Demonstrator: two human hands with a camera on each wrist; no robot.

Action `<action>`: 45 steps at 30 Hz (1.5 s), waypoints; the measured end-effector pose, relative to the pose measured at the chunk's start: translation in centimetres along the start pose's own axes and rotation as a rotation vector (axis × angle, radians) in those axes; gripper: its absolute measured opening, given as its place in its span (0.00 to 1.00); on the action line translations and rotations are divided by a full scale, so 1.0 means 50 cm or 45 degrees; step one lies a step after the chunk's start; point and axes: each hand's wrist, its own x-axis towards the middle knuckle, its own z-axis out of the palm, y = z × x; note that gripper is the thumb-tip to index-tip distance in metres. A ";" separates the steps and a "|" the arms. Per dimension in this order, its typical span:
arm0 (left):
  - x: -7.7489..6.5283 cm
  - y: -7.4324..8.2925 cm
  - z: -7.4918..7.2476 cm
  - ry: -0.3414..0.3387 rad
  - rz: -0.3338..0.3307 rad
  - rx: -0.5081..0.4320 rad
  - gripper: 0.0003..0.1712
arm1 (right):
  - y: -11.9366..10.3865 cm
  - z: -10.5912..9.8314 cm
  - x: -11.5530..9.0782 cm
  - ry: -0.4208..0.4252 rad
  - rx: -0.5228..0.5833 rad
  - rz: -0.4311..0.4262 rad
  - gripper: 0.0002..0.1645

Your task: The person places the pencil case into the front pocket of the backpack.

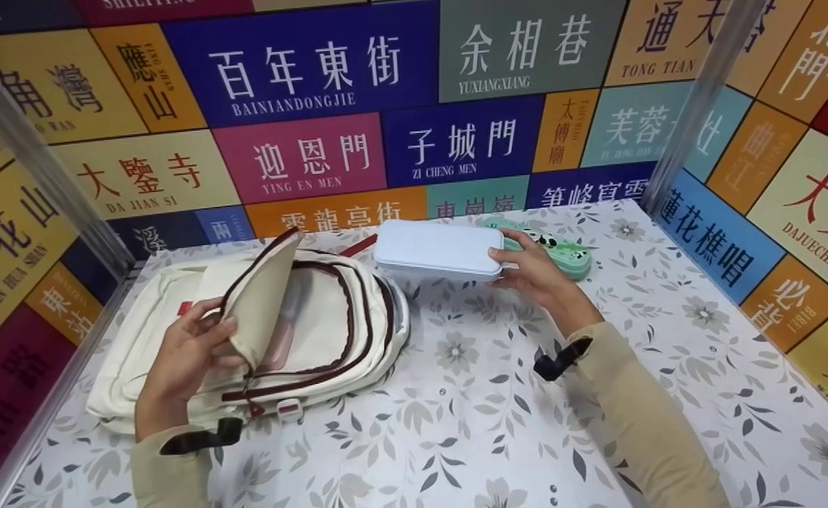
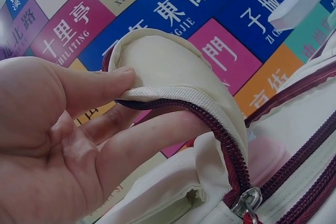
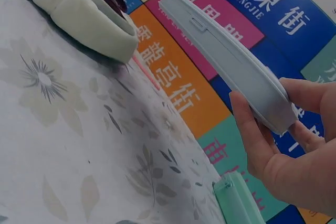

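One cream backpack (image 1: 318, 328) lies unzipped on the flower-patterned tabletop (image 1: 491, 395), at the person's left. The left hand (image 1: 191, 346) pinches the edge of its raised flap (image 1: 265, 303), thumb on one side and fingers on the other; a pink item (image 1: 278, 343) shows inside. The right hand (image 1: 537, 275) grips one end of a pale blue case (image 1: 438, 248), holding it above the tabletop, just right of the backpack. A green pouch (image 1: 574, 261) lies behind that hand, near the signboard-patterned wall (image 1: 301, 56).
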 end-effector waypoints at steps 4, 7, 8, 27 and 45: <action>-0.001 0.003 0.000 -0.003 -0.001 -0.004 0.14 | -0.002 0.025 -0.015 -0.037 -0.014 -0.002 0.41; -0.002 0.004 0.000 -0.007 0.004 -0.004 0.14 | -0.001 0.044 -0.023 -0.060 -0.012 0.002 0.42; -0.002 0.004 0.000 -0.007 0.006 -0.006 0.14 | -0.001 0.051 -0.025 -0.065 -0.009 0.002 0.43; -0.004 0.007 -0.001 0.031 0.020 -0.003 0.15 | 0.061 0.208 -0.029 -0.148 -0.061 0.057 0.38; -0.006 0.014 0.001 0.037 0.033 0.002 0.16 | 0.093 0.287 -0.026 -0.181 -0.051 0.118 0.35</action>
